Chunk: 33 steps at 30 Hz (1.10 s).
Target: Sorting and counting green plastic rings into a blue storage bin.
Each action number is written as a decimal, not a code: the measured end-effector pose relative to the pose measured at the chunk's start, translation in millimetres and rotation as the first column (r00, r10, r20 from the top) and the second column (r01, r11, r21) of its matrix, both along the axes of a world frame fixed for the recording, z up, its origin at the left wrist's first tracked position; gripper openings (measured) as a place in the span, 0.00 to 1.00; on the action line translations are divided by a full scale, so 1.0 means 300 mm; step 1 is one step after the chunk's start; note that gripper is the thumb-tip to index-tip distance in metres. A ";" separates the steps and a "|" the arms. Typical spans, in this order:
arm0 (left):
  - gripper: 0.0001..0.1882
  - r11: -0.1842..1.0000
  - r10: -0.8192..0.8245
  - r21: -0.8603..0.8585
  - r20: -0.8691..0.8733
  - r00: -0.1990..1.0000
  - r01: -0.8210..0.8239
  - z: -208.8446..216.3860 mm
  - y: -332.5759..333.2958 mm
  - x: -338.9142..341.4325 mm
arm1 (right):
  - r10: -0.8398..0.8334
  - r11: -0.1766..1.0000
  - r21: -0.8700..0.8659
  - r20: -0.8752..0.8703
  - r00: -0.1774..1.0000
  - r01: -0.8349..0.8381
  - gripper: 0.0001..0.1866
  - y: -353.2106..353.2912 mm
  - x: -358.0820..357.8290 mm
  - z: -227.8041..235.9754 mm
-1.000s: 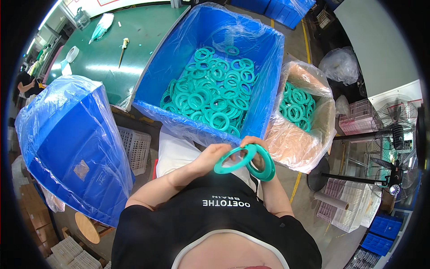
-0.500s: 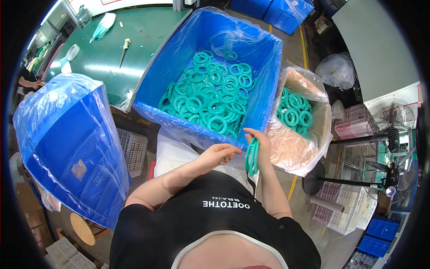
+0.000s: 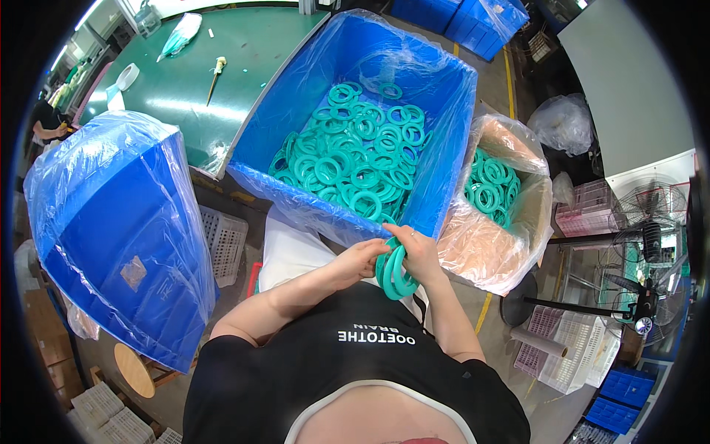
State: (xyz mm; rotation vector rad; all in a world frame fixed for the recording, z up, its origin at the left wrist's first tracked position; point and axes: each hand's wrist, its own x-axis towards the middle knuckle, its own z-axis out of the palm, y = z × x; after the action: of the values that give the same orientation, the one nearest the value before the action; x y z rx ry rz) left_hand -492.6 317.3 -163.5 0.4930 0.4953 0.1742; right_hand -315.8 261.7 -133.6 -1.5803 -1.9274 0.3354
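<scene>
My right hand [image 3: 418, 259] grips a small bunch of teal plastic rings [image 3: 398, 275] in front of my chest, its thumb and fingers at their upper edge. Closed in a pinch, my left hand [image 3: 360, 260] meets the same rings at their upper left edge; the exact grip of its fingertips is partly hidden. Just beyond both hands stands a large blue bin [image 3: 285, 196] lined with clear plastic film. Many loose teal rings [image 3: 355, 152] lie heaped in it. More teal rings [image 3: 489, 185] fill part of a film-lined box [image 3: 481, 255] on the right.
On the left, a film-covered blue bin [image 3: 126, 251] leans tilted beside a grey crate [image 3: 224, 244]. A green table [image 3: 222, 37] at the back left carries a tape roll [image 3: 128, 76] and a thin-handled tool [image 3: 216, 80]. Standing fans [image 3: 645, 307] and crates [image 3: 573, 348] are to the right.
The rings in my right hand have swung from edge-on to showing their round faces and moved slightly left. My left hand has come up against them. The view has shifted a little.
</scene>
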 end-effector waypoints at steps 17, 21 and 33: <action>0.09 0.043 0.314 0.964 -0.261 0.913 0.261 0.043 0.085 -0.036 | -0.349 0.849 -0.522 -0.430 0.833 0.087 0.12 -0.048 0.028 -0.029; 0.11 0.021 0.378 0.993 -0.117 0.918 0.117 0.037 0.091 -0.023 | -0.299 0.898 -0.437 -0.529 0.795 0.047 0.11 -0.048 0.053 0.030; 0.07 0.985 0.130 0.119 -0.073 0.989 -0.121 0.111 0.097 -0.001 | -0.484 0.781 -0.570 -0.811 0.329 -0.258 0.17 -0.041 0.077 -0.029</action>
State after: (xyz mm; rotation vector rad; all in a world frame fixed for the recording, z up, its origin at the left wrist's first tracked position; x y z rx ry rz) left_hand -492.7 346.4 -130.3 0.5830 0.5976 0.3062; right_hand -292.6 249.3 -142.1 -1.2986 -0.6939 1.5961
